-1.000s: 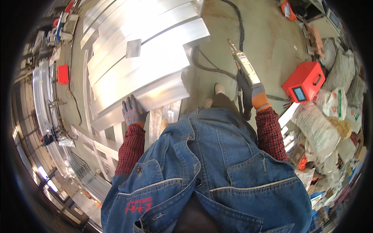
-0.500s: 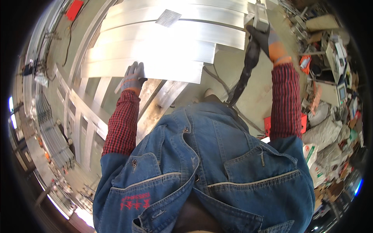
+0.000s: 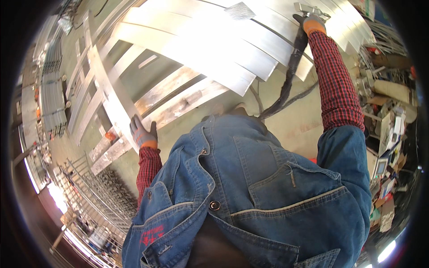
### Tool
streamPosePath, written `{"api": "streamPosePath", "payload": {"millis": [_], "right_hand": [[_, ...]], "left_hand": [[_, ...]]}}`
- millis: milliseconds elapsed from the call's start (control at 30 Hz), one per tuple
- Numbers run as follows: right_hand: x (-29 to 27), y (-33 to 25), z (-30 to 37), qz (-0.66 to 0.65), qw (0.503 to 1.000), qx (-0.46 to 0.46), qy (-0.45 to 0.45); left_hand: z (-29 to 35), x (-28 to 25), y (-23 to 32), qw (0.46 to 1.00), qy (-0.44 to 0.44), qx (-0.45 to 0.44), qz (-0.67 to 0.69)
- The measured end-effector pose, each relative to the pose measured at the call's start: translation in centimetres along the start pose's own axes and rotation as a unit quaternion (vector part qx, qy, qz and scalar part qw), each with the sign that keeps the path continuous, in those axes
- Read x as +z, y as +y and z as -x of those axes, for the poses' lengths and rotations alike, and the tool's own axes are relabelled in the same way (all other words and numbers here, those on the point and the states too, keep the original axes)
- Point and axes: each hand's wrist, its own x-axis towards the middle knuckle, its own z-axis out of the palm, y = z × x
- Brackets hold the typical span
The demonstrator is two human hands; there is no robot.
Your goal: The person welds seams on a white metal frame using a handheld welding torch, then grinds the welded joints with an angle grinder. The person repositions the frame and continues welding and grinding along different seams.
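Note:
My left hand (image 3: 144, 135), in a grey and orange glove, is open with thumb and fingers apart. It is at the edge of a long pale bar (image 3: 109, 85); whether it touches the bar I cannot tell. My right hand (image 3: 313, 24), gloved alike, reaches far forward and grips a boxy metal hand tool (image 3: 308, 9), mostly hidden by the hand. From the tool a thick black hose (image 3: 288, 73) runs back toward my body. Shiny metal strips (image 3: 228, 69) lie overlapping in front of me, partly washed out by glare. On them rests a small textured metal square (image 3: 240, 11).
Slatted, stained beams (image 3: 178, 89) support the strips. Bundled metal profiles (image 3: 53, 102) lie at far left, with racked rods (image 3: 100, 192) nearer. Cluttered boxes and equipment (image 3: 384, 156) line the right side. The hose crosses the floor (image 3: 295, 120) close to my body.
The view has turned. My left hand has left the near strip's edge for the pale bar's side. My right hand has carried the tool forward over the strips.

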Motion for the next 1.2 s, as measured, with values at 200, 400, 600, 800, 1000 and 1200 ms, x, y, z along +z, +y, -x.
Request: {"api": "streamPosePath", "payload": {"millis": [200,400,600,800,1000,1200], "right_hand": [[2.8,-1.6,-1.2,-0.018,1.0,0.004,-0.023],[2.9,-3.3,0.2,-0.027,0.999,0.044,-0.006],[1.8,-3.3,6.4,-0.048,0.998,0.028,0.033],[1.7,-2.9,14.1,-0.073,0.993,0.046,0.082],[0.6,-5.0,18.9,-0.067,0.996,0.059,0.029],[1.7,-12.9,19.7,-0.049,0.998,-0.012,0.037]], "left_hand": [[5.6,-0.1,-7.9,0.981,-0.015,-0.194,-0.011],[3.5,3.3,-12.5,0.955,-0.064,-0.288,0.025],[-0.8,5.7,-14.0,0.948,-0.094,-0.294,0.074],[-4.1,5.8,-15.7,0.935,-0.101,-0.309,0.14],[-6.8,5.2,-16.0,0.917,-0.144,-0.305,0.212],[-7.2,5.6,-18.1,0.928,-0.146,-0.243,0.242]]}}
